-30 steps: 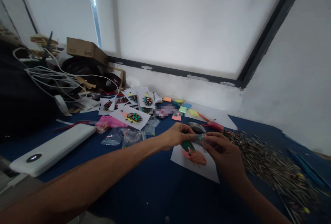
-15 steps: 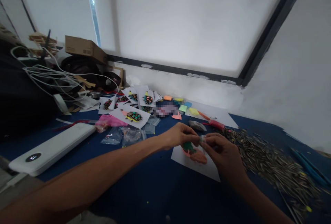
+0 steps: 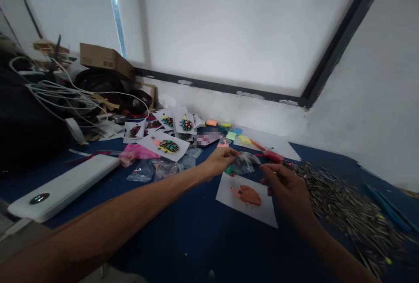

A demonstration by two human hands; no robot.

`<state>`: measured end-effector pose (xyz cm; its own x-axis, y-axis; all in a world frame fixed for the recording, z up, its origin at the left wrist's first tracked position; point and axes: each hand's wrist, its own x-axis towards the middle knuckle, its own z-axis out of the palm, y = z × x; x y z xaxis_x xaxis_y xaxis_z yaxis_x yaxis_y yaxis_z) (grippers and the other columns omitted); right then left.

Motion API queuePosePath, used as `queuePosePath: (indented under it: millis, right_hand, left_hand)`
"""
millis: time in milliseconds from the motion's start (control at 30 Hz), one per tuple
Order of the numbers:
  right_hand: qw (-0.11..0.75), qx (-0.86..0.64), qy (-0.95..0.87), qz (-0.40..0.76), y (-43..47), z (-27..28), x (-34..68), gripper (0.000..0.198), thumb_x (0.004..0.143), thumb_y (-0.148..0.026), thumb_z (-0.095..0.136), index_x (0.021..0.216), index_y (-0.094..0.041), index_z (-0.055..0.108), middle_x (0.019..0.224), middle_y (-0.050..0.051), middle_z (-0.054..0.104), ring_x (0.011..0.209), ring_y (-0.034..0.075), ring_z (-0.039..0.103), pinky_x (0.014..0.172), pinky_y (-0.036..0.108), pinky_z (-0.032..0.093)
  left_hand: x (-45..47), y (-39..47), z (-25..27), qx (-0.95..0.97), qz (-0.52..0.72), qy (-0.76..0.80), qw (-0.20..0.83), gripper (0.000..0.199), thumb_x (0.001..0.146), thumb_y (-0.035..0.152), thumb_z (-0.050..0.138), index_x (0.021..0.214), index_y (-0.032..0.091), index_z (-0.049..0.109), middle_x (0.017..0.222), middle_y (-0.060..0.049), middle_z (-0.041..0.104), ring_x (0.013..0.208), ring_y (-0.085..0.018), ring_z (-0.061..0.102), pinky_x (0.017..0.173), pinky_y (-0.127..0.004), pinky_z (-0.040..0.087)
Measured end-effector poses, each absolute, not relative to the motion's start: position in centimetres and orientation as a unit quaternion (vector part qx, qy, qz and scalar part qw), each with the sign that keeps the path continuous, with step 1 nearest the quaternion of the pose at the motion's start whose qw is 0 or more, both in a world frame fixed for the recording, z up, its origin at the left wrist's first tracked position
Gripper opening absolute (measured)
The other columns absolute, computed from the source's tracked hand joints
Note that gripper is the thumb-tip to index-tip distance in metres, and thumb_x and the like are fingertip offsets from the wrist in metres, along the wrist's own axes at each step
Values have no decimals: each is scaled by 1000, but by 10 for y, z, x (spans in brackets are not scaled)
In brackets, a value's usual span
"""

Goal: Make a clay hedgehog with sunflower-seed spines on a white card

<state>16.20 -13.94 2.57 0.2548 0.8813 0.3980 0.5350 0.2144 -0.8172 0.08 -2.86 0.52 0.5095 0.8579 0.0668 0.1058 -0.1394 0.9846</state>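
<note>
More of the orange hedgehog (image 3: 251, 196) on its white sheet (image 3: 225, 193), below and right of centre, now shows because the left hand (image 3: 218, 161), pinching a clear plastic bag (image 3: 244, 165), has parted from the right hand (image 3: 287, 183), whose fingertips bunch close, whether around anything I cannot tell.

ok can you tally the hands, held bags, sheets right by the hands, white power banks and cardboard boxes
Hands: 2, left hand and right hand
Held bags: 1, clear bag
Sheets by the hands: 1, sheet with orange shape
White power banks: 1, power bank
Cardboard boxes: 1, cardboard box
Total: 6
</note>
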Motion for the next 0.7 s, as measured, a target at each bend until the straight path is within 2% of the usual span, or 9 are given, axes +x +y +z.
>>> queuePosePath:
  millis: [67,167,267,333,400,467,567,633,700]
  right_hand:
    - [511,-602,-585,184,-139,27,163,30,75,-50,63,82,-22,67,54,0,60,40,13,50,40,28,41]
    - [508,-602,-583,199,-138,27,165,28,70,-48,67,79,-22,68,54,0,60,41,13,50,39,28,41]
    - [510,-604,-578,201,-136,25,168,26,66,-46,70,77,-22,67,54,-1,59,41,12,48,39,28,40]
    - [513,-605,-576,196,-134,23,169,24,65,-43,71,76,-22,67,54,-2,58,41,12,47,39,27,39]
    - [515,-605,-578,187,-134,23,169,21,64,-41,71,73,-22,67,56,-1,59,44,13,48,42,28,39]
    - [515,-602,-584,178,-135,24,167,19,64,-40,72,71,-23,67,60,0,62,50,14,51,46,29,41]
    - [506,-592,-602,178,-140,28,162,19,65,-41,72,69,-23,66,65,2,66,58,18,57,52,31,43]
    - [489,-589,-620,171,-143,30,159,21,68,-44,70,67,-23,64,65,2,65,58,18,57,53,31,43]
    - [462,-595,-644,134,-145,29,158,24,72,-45,67,65,-23,61,59,1,60,52,16,53,50,29,40]
  left_hand:
    - [3,-19,1,675,364,373,521,31,84,10,47,114,9,57,96,-9,65,78,-13,63,69,-24,50]
    - [6,-8,-1,698,371,365,492,40,77,3,49,114,12,58,111,-9,64,104,-17,59,89,-29,47]
    - [5,-10,2,722,379,349,462,48,70,-3,51,114,16,61,129,-9,55,126,-20,44,106,-34,33]
    - [4,-17,7,734,402,339,430,48,71,-2,53,115,17,61,137,-9,48,133,-20,36,110,-34,28]
    - [3,-27,14,764,426,311,371,33,79,10,57,110,16,64,124,-11,57,119,-21,48,100,-34,39]
    - [3,-38,22,777,360,289,427,19,85,23,55,95,13,68,89,-7,65,85,-16,59,76,-29,47]
    - [4,-54,30,763,262,235,542,32,85,41,57,77,12,68,65,-2,60,58,-10,53,55,-22,41]
    - [5,-60,32,749,217,250,574,40,85,46,56,69,11,66,57,-1,57,51,-8,50,50,-21,37]
    - [6,-61,29,753,209,238,577,37,84,44,58,67,12,65,57,-1,57,49,-8,51,49,-20,37]
